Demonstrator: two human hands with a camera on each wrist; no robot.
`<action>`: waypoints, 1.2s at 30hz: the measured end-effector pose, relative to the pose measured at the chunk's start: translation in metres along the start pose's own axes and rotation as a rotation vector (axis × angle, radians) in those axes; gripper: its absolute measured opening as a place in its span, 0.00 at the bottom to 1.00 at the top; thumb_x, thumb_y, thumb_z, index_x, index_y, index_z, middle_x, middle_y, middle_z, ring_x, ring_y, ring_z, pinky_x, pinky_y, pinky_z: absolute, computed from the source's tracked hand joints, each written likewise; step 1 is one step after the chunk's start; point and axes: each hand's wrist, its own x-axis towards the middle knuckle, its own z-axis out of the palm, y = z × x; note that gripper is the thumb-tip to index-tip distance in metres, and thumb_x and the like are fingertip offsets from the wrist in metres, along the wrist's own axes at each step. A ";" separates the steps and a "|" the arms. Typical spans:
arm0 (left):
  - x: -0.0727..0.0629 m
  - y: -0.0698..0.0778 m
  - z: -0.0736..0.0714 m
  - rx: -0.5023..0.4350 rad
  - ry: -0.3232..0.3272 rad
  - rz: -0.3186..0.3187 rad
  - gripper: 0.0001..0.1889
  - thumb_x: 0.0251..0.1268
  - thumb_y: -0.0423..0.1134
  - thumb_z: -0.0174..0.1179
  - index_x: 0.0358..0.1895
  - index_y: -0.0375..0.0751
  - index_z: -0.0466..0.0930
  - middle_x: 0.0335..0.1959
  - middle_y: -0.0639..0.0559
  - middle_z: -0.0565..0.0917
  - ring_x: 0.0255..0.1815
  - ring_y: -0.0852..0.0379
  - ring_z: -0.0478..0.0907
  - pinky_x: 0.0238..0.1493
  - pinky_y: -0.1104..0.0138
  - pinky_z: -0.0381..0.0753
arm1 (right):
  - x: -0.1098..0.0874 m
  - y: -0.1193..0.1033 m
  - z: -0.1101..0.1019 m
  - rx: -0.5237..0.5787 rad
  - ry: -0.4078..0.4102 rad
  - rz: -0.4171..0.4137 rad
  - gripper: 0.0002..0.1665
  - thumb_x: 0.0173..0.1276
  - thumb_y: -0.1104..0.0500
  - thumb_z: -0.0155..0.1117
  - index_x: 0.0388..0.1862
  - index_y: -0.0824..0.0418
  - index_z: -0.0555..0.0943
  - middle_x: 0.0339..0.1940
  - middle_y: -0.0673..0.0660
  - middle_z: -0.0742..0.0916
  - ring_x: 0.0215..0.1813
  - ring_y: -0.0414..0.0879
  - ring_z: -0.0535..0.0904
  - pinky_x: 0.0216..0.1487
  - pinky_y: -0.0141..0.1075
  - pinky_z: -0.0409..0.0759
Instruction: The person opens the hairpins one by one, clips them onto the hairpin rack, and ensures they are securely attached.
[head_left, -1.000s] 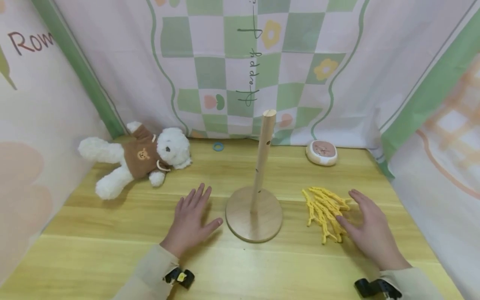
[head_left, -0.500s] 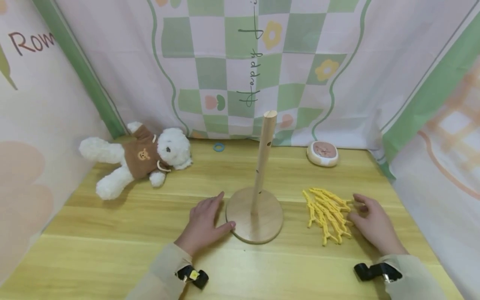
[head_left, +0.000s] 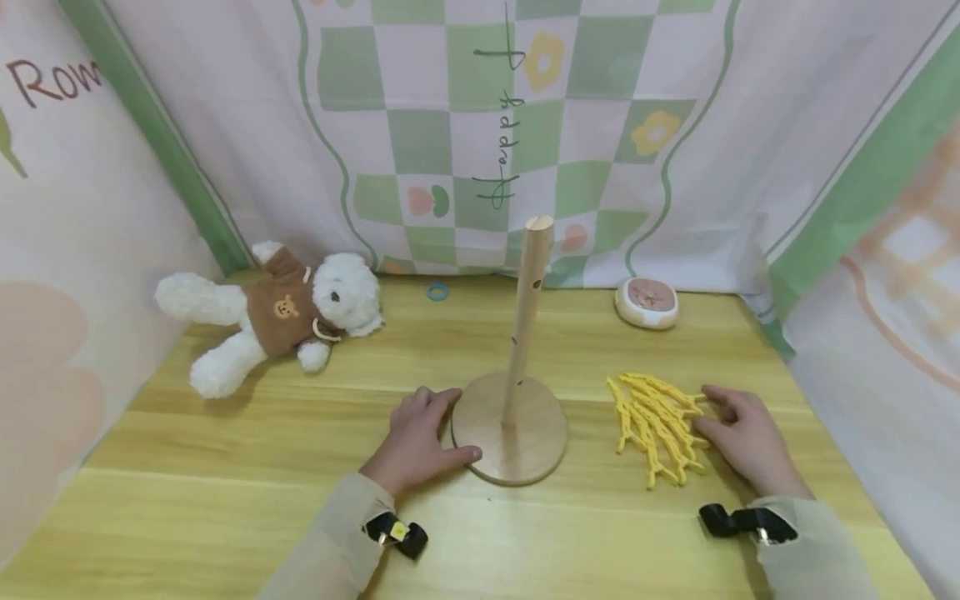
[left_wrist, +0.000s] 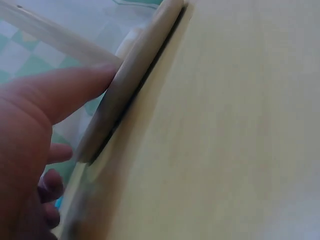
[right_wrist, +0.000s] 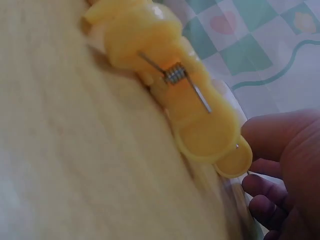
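Observation:
A wooden stand with an upright dowel (head_left: 531,292) and a round base (head_left: 536,450) stands mid-table in the head view. My left hand (head_left: 416,446) holds the left side of this base, index finger and thumb spread along its rim. In the left wrist view the left thumb (left_wrist: 75,90) rests against the base's edge (left_wrist: 130,75), other fingers curled below. Several yellow clothespins (head_left: 652,425) lie in a row to the right. My right hand (head_left: 750,442) pinches the handle end of one. A metal spring (right_wrist: 175,74) shows on the nearest clothespin (right_wrist: 205,130) in the right wrist view.
A white plush toy (head_left: 277,308) in a brown top lies at the back left. Behind the stand are a small blue ring (head_left: 437,291) and, farther right, a small white clock-like device (head_left: 647,302). Patterned cloth (head_left: 495,142) hangs along the table's back and sides.
My left hand has moved right from the bare table to the base's rim. The right hand's fingers have closed in from spread onto a clothespin's end. Stand and clothespins stay in place.

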 end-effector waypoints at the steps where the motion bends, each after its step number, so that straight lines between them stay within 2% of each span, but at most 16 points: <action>1: 0.001 0.001 -0.001 0.002 -0.010 -0.003 0.50 0.47 0.66 0.73 0.73 0.46 0.68 0.41 0.55 0.69 0.42 0.56 0.63 0.56 0.54 0.63 | 0.000 0.000 0.000 0.001 0.004 -0.003 0.35 0.71 0.54 0.64 0.70 0.73 0.69 0.58 0.75 0.73 0.53 0.65 0.70 0.47 0.53 0.69; 4: 0.004 0.004 -0.006 0.001 -0.046 -0.021 0.52 0.45 0.65 0.75 0.74 0.45 0.67 0.41 0.55 0.69 0.41 0.55 0.63 0.53 0.56 0.64 | 0.001 0.000 0.000 -0.007 0.010 -0.004 0.35 0.71 0.53 0.65 0.69 0.71 0.71 0.58 0.74 0.73 0.51 0.63 0.71 0.45 0.50 0.69; 10: 0.005 0.004 -0.009 0.005 -0.102 -0.024 0.54 0.47 0.66 0.74 0.76 0.45 0.64 0.39 0.54 0.68 0.40 0.54 0.62 0.51 0.57 0.63 | -0.001 0.003 0.000 0.011 0.021 0.025 0.37 0.71 0.46 0.66 0.69 0.69 0.72 0.60 0.75 0.75 0.53 0.65 0.74 0.48 0.58 0.72; 12: 0.005 0.003 -0.009 0.007 -0.106 -0.015 0.53 0.48 0.67 0.73 0.76 0.44 0.64 0.39 0.55 0.68 0.40 0.55 0.62 0.50 0.57 0.62 | -0.003 0.003 0.000 0.020 0.046 0.029 0.38 0.70 0.45 0.67 0.69 0.67 0.72 0.57 0.73 0.79 0.51 0.60 0.77 0.47 0.53 0.73; 14: 0.005 0.003 -0.009 0.004 -0.107 -0.013 0.53 0.48 0.66 0.73 0.76 0.44 0.64 0.39 0.55 0.68 0.40 0.55 0.62 0.51 0.56 0.62 | -0.004 0.002 -0.001 0.037 0.078 0.031 0.37 0.69 0.45 0.68 0.68 0.66 0.73 0.52 0.70 0.83 0.46 0.51 0.80 0.45 0.44 0.75; 17: 0.005 0.004 -0.008 0.009 -0.108 -0.016 0.53 0.49 0.66 0.73 0.76 0.43 0.64 0.41 0.54 0.71 0.42 0.54 0.64 0.54 0.53 0.63 | -0.007 0.001 -0.002 0.081 0.137 0.042 0.34 0.68 0.46 0.70 0.66 0.65 0.76 0.44 0.61 0.87 0.38 0.34 0.78 0.38 0.29 0.73; 19: 0.005 0.004 -0.008 0.013 -0.109 -0.017 0.53 0.49 0.66 0.73 0.76 0.43 0.64 0.44 0.53 0.74 0.44 0.54 0.66 0.55 0.52 0.63 | -0.009 0.000 -0.002 0.130 0.170 0.052 0.32 0.68 0.47 0.70 0.63 0.65 0.78 0.40 0.52 0.87 0.35 0.29 0.76 0.35 0.23 0.73; 22: 0.006 0.006 -0.009 0.027 -0.110 -0.016 0.53 0.49 0.65 0.73 0.76 0.43 0.63 0.48 0.51 0.76 0.47 0.52 0.68 0.56 0.51 0.62 | -0.012 -0.005 -0.002 0.184 0.202 0.057 0.30 0.68 0.49 0.71 0.61 0.66 0.79 0.36 0.39 0.85 0.35 0.28 0.77 0.35 0.21 0.74; 24: 0.005 0.006 -0.009 0.034 -0.108 -0.016 0.53 0.49 0.66 0.73 0.76 0.43 0.63 0.48 0.50 0.77 0.48 0.52 0.69 0.56 0.51 0.62 | -0.014 -0.010 -0.001 0.202 0.206 0.052 0.29 0.67 0.50 0.72 0.59 0.66 0.80 0.35 0.35 0.83 0.35 0.29 0.78 0.35 0.21 0.75; 29: 0.006 0.005 -0.009 0.032 -0.101 -0.008 0.53 0.48 0.66 0.72 0.76 0.43 0.63 0.46 0.53 0.77 0.46 0.53 0.69 0.56 0.52 0.62 | -0.017 -0.031 0.004 0.203 0.209 0.002 0.25 0.63 0.52 0.75 0.53 0.65 0.82 0.34 0.39 0.85 0.33 0.32 0.78 0.33 0.22 0.76; 36: 0.008 0.003 -0.007 0.038 -0.093 -0.008 0.54 0.46 0.67 0.73 0.76 0.43 0.64 0.44 0.54 0.76 0.44 0.55 0.69 0.54 0.53 0.63 | -0.020 -0.056 0.018 0.187 0.184 -0.096 0.18 0.61 0.54 0.77 0.46 0.61 0.85 0.31 0.49 0.85 0.31 0.36 0.74 0.27 0.26 0.73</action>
